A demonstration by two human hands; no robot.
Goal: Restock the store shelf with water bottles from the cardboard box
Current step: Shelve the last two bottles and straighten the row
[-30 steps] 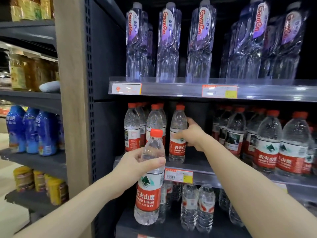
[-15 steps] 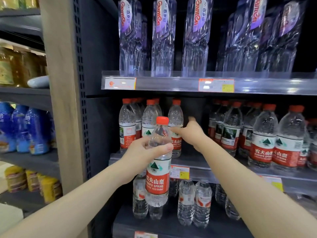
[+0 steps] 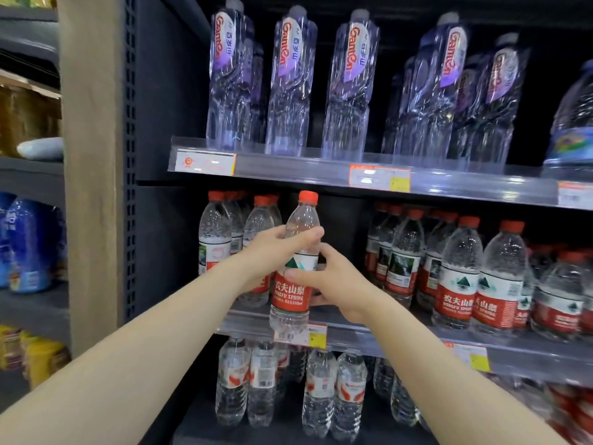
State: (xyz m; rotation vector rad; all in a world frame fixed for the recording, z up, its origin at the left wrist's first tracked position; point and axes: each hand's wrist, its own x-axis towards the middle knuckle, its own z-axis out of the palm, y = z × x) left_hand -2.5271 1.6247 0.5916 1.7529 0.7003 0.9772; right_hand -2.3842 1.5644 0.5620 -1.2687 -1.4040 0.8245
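Currently left hand (image 3: 272, 252) and right hand (image 3: 340, 284) both clasp one clear red-capped plastic water bottle (image 3: 291, 295), upright at the grey shelf (image 3: 401, 343) edge between shelved red-capped rows (image 3: 215, 239); five tall bottles (image 3: 288, 91) front above.

Left grip (image 3: 272, 255) and right grip (image 3: 340, 284) hold a bottle (image 3: 290, 295) before the shelf (image 3: 385, 341).

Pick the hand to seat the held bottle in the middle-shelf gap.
Likely right: the right hand grips the bottle at its label, directly before the gap; the left hand holds its shoulder.
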